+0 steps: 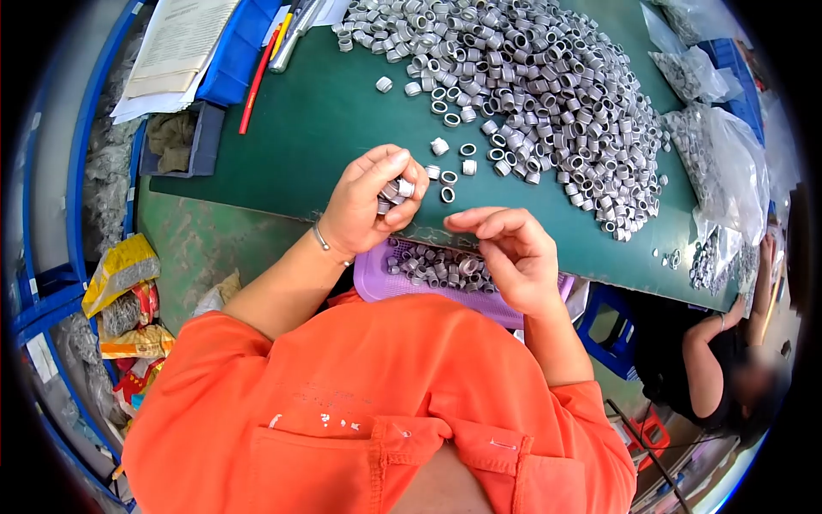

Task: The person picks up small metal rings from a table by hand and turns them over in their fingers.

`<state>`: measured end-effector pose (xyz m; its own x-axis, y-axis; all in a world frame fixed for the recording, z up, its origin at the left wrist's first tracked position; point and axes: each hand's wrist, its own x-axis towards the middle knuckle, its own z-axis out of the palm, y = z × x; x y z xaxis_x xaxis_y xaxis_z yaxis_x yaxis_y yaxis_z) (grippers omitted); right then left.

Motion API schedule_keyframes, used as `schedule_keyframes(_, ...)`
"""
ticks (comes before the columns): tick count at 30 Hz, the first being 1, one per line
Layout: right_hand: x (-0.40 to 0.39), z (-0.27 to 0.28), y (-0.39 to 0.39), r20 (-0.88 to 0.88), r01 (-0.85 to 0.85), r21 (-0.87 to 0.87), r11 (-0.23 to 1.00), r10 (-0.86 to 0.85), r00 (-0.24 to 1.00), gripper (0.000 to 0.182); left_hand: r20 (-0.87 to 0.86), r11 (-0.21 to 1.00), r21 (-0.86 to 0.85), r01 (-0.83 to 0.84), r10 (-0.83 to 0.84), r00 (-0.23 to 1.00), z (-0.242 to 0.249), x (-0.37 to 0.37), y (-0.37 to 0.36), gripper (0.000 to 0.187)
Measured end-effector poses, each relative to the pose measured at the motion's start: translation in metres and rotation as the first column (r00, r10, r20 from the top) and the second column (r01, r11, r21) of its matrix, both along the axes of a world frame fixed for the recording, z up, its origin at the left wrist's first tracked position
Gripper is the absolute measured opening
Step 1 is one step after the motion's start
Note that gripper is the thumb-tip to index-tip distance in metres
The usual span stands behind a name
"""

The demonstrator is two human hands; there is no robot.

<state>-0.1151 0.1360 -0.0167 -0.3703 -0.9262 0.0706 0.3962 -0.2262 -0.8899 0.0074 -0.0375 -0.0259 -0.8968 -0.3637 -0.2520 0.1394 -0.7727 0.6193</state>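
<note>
My left hand (360, 206), with a bracelet at the wrist, is closed around several small grey threaded metal rings (395, 194) above the table's front edge. To its right, my right hand (524, 261) is held with bent fingers and the thumb apart; nothing shows between them. Below both hands, a purple basket (371, 278) contains more such metal rings (438, 267). On the green table (300, 128), several loose rings (448, 177) lie just beyond my hands, some upright and some on their sides. Behind them spreads a large pile of rings (548, 94).
A red pencil (255, 90) and other pens lie at the back left, beside a blue bin (229, 60) with papers. A grey box (205, 141) holds cloth. Clear bags of parts (715, 158) line the right edge, where another person's arm (704, 364) shows.
</note>
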Motion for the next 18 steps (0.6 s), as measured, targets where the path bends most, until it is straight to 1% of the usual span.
schedule_keyframes(1,-0.005,-0.003,-0.002,-0.367,0.072,0.042,0.996,-0.052,0.929,0.028,0.002,1.0,0.009,0.004,-0.004,1.0,0.0,0.0,0.0,0.026)
schedule_keyframes(2,-0.01,-0.004,-0.006,-0.684,0.156,0.055,0.986,-0.077,0.726,0.027,0.003,1.0,0.007,0.001,-0.001,1.0,0.0,0.0,0.0,0.026)
schedule_keyframes(3,-0.007,-0.003,-0.014,-0.79,0.273,0.016,0.962,-0.155,0.593,0.024,-0.003,1.0,0.007,-0.001,0.001,1.0,0.0,0.0,0.0,0.026)
schedule_keyframes(4,-0.004,-0.003,-0.021,-0.79,0.272,0.015,0.962,-0.156,0.594,0.024,-0.008,1.0,0.007,-0.002,0.002,1.0,0.0,0.0,0.0,0.026)
schedule_keyframes(6,0.001,-0.002,-0.032,-0.917,0.354,0.034,0.934,-0.112,0.384,0.026,-0.011,1.0,0.002,-0.003,0.003,1.0,-0.001,0.001,0.0,0.026)
schedule_keyframes(7,0.001,-0.003,-0.035,-0.948,0.365,-0.011,0.931,-0.126,0.291,0.03,-0.014,1.0,-0.002,-0.005,0.004,1.0,-0.001,0.001,0.0,0.026)
schedule_keyframes(8,0.001,-0.006,-0.035,-0.948,0.365,-0.013,0.931,-0.127,0.291,0.03,-0.014,1.0,-0.003,-0.005,0.005,1.0,-0.001,0.001,0.0,0.026)
schedule_keyframes(10,0.0,-0.012,-0.031,-0.817,0.345,0.108,0.932,-0.115,0.565,0.032,-0.002,1.0,0.003,-0.017,0.017,1.0,-0.001,0.002,0.001,0.027)
schedule_keyframes(11,0.0,-0.004,-0.029,-0.696,0.339,0.212,0.916,-0.101,0.71,0.031,-0.002,1.0,0.004,-0.017,0.017,1.0,0.0,0.001,0.0,0.027)
schedule_keyframes(12,-0.001,-0.011,-0.026,-0.495,0.301,0.222,0.927,-0.159,0.854,0.028,-0.004,1.0,0.003,-0.018,0.018,1.0,0.001,0.001,0.0,0.027)
schedule_keyframes(13,-0.003,-0.008,-0.024,-0.314,0.228,0.236,0.945,-0.147,0.938,0.028,-0.007,1.0,0.003,-0.018,0.018,1.0,0.001,0.001,0.001,0.027)
schedule_keyframes(14,-0.006,-0.004,-0.022,-0.121,0.153,0.234,0.96,-0.128,0.984,0.028,-0.006,1.0,0.009,-0.014,0.014,1.0,0.0,0.001,0.001,0.027)
schedule_keyframes(15,-0.009,-0.003,-0.018,0.071,0.087,0.232,0.969,-0.106,0.992,0.027,-0.009,1.0,0.003,-0.014,0.014,1.0,-0.001,0.0,0.0,0.027)
schedule_keyframes(16,-0.01,-0.004,-0.016,0.069,0.09,0.235,0.968,-0.109,0.992,0.027,-0.013,1.0,-0.004,-0.015,0.015,1.0,-0.001,0.0,0.0,0.027)
schedule_keyframes(17,-0.011,-0.004,-0.014,0.227,0.046,0.225,0.973,-0.098,0.969,0.026,-0.014,1.0,0.001,-0.014,0.014,1.0,0.0,0.0,0.0,0.027)
schedule_keyframes(18,-0.011,-0.006,-0.013,0.38,0.003,0.207,0.978,-0.083,0.921,0.025,-0.014,1.0,0.003,-0.015,0.015,1.0,-0.001,0.0,0.001,0.027)
